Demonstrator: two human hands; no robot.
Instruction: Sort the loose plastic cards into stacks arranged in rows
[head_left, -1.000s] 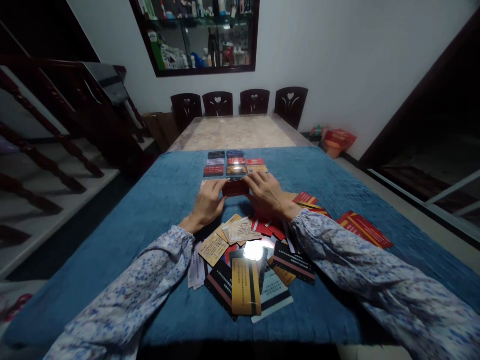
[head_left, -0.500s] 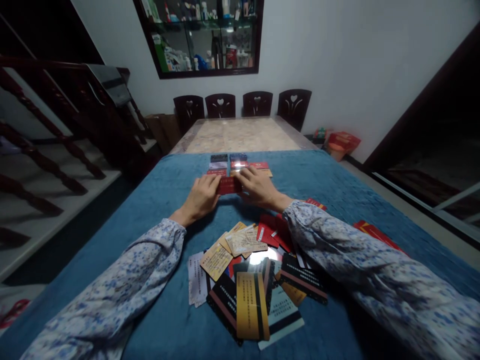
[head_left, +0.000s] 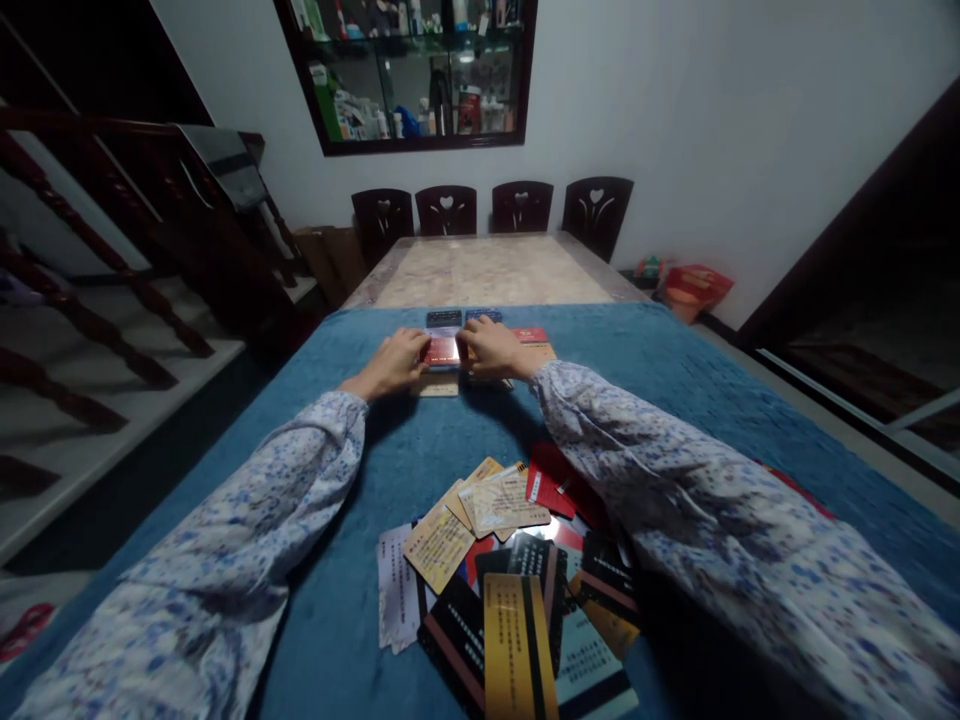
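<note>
A shiny red card [head_left: 441, 350] is pinched at its left edge by my left hand [head_left: 390, 362] and at its right edge by my right hand [head_left: 495, 348]. It is over the group of cards at the far end of the blue cloth; whether it touches the cards under it I cannot tell. Behind it lie a black card [head_left: 444, 318] and a dark blue card [head_left: 484, 314]. A tan card [head_left: 438, 386] shows just in front, and a red card [head_left: 529, 335] lies right of my right hand, which partly hides other cards.
Nearer to me is a loose, overlapping pile with a gold card [head_left: 517, 640], black cards [head_left: 459, 630], tan cards [head_left: 506, 502] and red cards [head_left: 555, 480]. My right sleeve covers part of it. Beyond the blue cloth [head_left: 330, 560] are the bare tabletop [head_left: 487, 268] and several dark chairs [head_left: 523, 207].
Both hands have moved farther away with the red card and brought it over the far cards. A tan card in front of it has come into sight.
</note>
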